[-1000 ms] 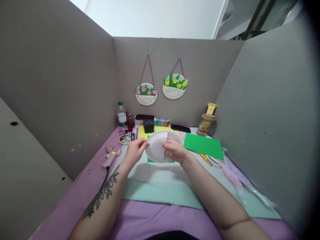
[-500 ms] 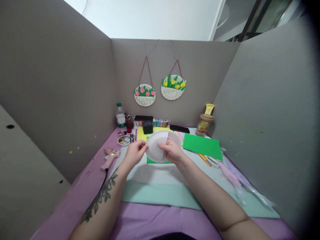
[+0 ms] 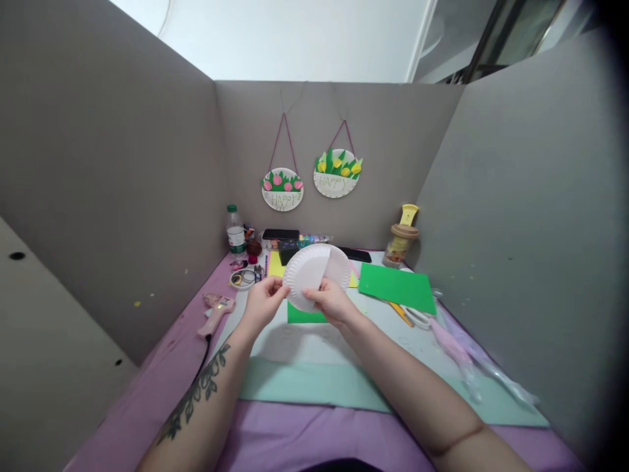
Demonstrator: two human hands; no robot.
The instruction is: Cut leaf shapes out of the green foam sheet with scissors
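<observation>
A white paper plate (image 3: 304,265) with a ridged rim is held up above the table, a half-plate piece (image 3: 338,265) lying against its right side with a straight edge across the middle. My left hand (image 3: 265,300) pinches the plate's left rim between thumb and fingers. Lower on the plate, my right hand (image 3: 330,300) grips both layers, its thumb on the near face and its fingers hidden behind. Beneath them lies a green sheet (image 3: 305,316) on the white work surface.
A pink glue gun (image 3: 216,316) lies at left. Another green sheet (image 3: 397,287) rests at right over a yellow cutter (image 3: 400,313). Behind stand a bottle (image 3: 236,236) and a lidded jar (image 3: 399,246). Two decorated plates (image 3: 282,190) hang on the grey back panel.
The plate has risen slightly and tilted, its straight inner edge now slanting. My right hand has shifted a little left and lower on it; my left hand keeps its pinch.
</observation>
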